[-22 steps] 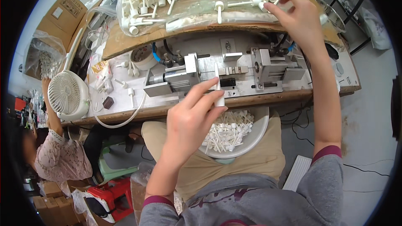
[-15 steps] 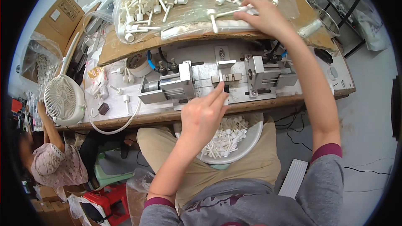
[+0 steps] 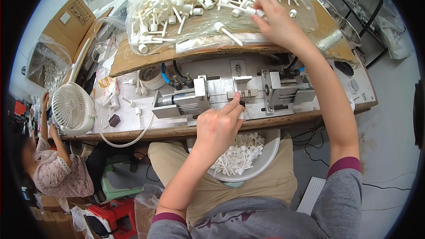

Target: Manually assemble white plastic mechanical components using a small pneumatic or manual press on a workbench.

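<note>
My left hand (image 3: 217, 128) rests over the metal fixture with its index finger stretched out. The fingertip touches a small slotted metal block (image 3: 249, 93) at the middle, beside a short white bit. Its thumb is partly seen, and nothing shows gripped in it. At the far side, my right hand (image 3: 279, 22) is closed on a white plastic stem with a round cap (image 3: 259, 13), the stem pointing left. A large pile of similar white pieces (image 3: 177, 0) lies behind it on clear plastic. One loose white stemmed cap (image 3: 228, 33) lies nearer, at the edge of the sheet.
Metal cylinder units, one left (image 3: 181, 102) and one right (image 3: 283, 90), flank the block. A tub (image 3: 271, 159) of white pieces sits on my lap. To the left stand a white fan (image 3: 73, 108), a tape roll (image 3: 152, 79) and another person (image 3: 62, 168).
My right hand has lifted a white stemmed cap from the near edge of the pile. The loose piece there has swung round. My left hand stays at the block while the view shifts slightly.
</note>
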`<state>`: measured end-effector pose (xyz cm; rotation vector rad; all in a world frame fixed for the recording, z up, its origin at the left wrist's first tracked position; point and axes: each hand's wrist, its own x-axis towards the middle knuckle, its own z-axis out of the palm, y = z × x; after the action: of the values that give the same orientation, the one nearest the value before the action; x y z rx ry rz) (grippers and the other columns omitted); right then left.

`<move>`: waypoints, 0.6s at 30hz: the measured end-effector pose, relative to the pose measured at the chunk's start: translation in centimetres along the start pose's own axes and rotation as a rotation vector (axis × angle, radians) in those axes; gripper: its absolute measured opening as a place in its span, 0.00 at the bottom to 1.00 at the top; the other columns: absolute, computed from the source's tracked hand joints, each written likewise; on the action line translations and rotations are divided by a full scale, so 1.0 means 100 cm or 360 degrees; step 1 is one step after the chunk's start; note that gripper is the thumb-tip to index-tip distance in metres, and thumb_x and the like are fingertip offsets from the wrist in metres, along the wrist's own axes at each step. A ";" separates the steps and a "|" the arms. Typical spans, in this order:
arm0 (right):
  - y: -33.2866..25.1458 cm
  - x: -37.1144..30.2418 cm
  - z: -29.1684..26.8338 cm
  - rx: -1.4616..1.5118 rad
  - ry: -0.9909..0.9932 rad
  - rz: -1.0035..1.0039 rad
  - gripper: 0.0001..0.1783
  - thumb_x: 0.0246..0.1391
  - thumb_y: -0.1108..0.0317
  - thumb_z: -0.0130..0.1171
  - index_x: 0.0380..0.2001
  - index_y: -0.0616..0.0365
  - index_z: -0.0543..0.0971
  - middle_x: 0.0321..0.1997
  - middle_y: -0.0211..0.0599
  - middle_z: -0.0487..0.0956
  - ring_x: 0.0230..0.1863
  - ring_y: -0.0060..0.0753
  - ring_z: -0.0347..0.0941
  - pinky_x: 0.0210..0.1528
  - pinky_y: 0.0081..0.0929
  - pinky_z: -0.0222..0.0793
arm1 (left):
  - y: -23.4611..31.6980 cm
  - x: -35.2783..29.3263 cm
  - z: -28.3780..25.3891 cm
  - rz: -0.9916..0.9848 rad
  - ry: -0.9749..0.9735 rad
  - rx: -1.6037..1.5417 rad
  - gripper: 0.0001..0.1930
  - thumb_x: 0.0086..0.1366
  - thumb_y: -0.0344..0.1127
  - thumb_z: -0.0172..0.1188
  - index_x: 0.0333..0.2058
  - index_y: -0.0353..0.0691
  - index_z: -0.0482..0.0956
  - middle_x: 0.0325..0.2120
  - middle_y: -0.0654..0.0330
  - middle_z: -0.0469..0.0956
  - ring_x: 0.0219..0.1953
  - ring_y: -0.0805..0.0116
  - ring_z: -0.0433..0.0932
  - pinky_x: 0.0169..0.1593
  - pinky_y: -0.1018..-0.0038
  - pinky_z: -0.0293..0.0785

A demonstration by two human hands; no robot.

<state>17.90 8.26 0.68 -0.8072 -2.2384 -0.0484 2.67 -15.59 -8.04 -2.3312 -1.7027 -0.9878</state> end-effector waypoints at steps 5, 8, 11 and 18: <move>-0.051 -0.022 -0.042 0.1186 -0.0185 0.0842 0.16 0.63 0.56 0.59 0.45 0.58 0.75 0.32 0.22 0.72 0.28 0.11 0.63 0.30 0.15 0.60 | -0.001 -0.001 -0.007 -0.0052 -0.0007 -0.0111 0.15 0.50 0.37 0.75 0.36 0.41 0.84 0.47 0.60 0.83 0.22 0.67 0.81 0.28 0.75 0.77; -0.096 -0.065 -0.050 0.1455 -0.0281 0.0945 0.14 0.64 0.58 0.58 0.46 0.54 0.75 0.31 0.19 0.73 0.27 0.06 0.62 0.27 0.10 0.57 | 0.010 0.005 -0.018 -0.0238 0.0364 -0.0504 0.18 0.50 0.36 0.76 0.38 0.37 0.82 0.45 0.57 0.81 0.25 0.69 0.82 0.29 0.75 0.78; -0.126 -0.107 -0.058 0.1633 -0.0716 0.1019 0.11 0.65 0.68 0.57 0.47 0.59 0.72 0.33 0.23 0.76 0.33 0.07 0.69 0.29 0.11 0.60 | 0.019 0.017 -0.031 -0.0255 0.0539 -0.0864 0.20 0.50 0.30 0.76 0.42 0.35 0.81 0.41 0.56 0.79 0.32 0.72 0.83 0.31 0.76 0.81; -0.131 -0.150 -0.047 0.2079 -0.1038 0.1296 0.17 0.67 0.60 0.54 0.53 0.58 0.74 0.37 0.22 0.79 0.34 0.07 0.70 0.31 0.11 0.62 | 0.003 0.010 -0.035 -0.0228 0.0080 -0.1193 0.22 0.45 0.26 0.78 0.42 0.34 0.83 0.37 0.59 0.79 0.33 0.74 0.81 0.34 0.80 0.83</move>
<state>21.40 -11.54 -3.16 -0.8919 -1.6629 2.0249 1.53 -16.39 -4.63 -2.5444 -1.6938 -1.9743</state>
